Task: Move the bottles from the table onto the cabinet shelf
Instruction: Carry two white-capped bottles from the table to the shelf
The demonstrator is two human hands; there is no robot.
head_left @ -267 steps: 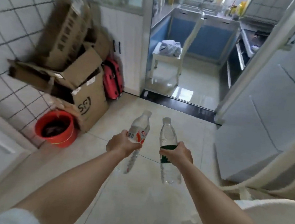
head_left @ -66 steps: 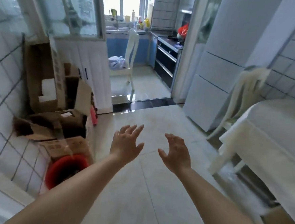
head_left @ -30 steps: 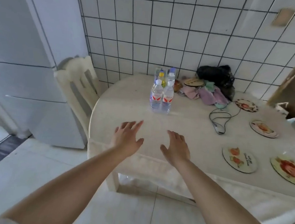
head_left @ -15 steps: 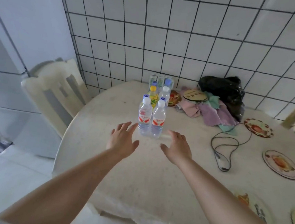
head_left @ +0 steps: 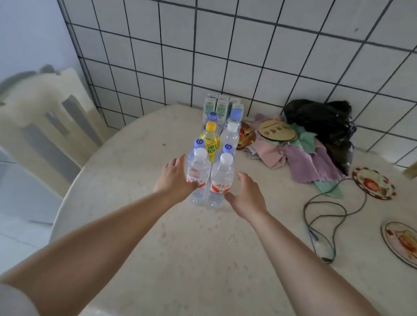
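While both reach, left hand [head_left: 174, 180] touching bottle [head_left: 198, 175], right hand [head_left: 248, 194] beside.

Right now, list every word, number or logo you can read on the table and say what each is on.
"100": yellow bottle label, under Chinese characters too blurred to read.
Red labels on the two front bottles: red script, blurred, unreadable.
Blue caps: a white swirl logo, no words.
Cartons by the wall: green print, too small.
Round mat: writing, illegible.
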